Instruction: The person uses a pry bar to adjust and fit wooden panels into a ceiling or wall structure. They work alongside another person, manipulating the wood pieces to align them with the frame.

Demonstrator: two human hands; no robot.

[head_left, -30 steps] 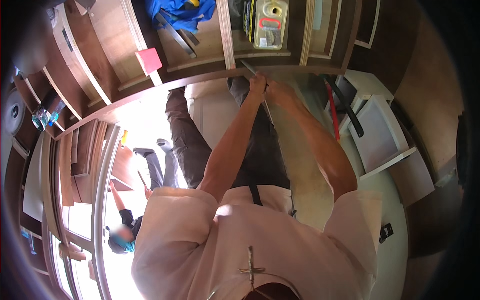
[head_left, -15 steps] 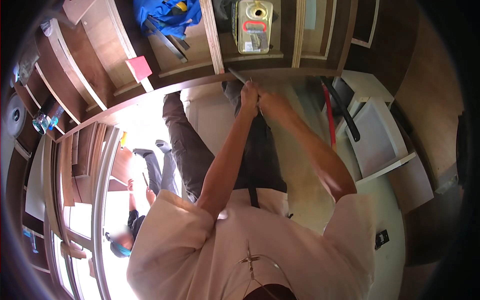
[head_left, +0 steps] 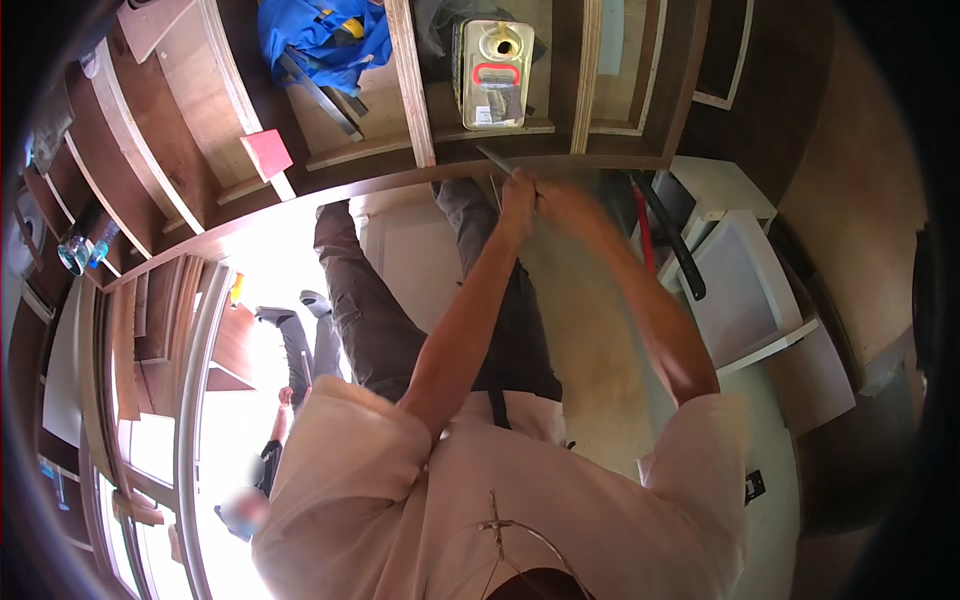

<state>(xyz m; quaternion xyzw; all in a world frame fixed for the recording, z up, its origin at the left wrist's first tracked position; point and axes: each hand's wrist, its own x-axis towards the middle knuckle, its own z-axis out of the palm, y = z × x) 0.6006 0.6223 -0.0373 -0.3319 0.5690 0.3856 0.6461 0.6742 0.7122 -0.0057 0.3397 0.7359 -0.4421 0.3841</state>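
My left hand [head_left: 517, 205] is closed on a long grey, narrow tool [head_left: 496, 159], whose tip points up and left at the edge of the brown cabinet board [head_left: 375, 175]. My right hand [head_left: 562, 210] is beside it at the tool's near end, blurred, so its fingers and what they hold are unclear. A thin wire-like piece shows by my left hand. Both forearms reach up from my body over my dark trousers.
Open compartments hold a blue cloth [head_left: 315, 40] and a metal can [head_left: 495, 100]. A pink block [head_left: 266, 153] is on a divider. Red [head_left: 644, 225] and black [head_left: 680, 245] bar-like tools lean by white panels [head_left: 740, 280]. A co-worker [head_left: 270, 450] works at left.
The cabinet and both my hands sit slightly lower in the picture. My right hand has become blurred with motion at the tool. The co-worker's arms have shifted.
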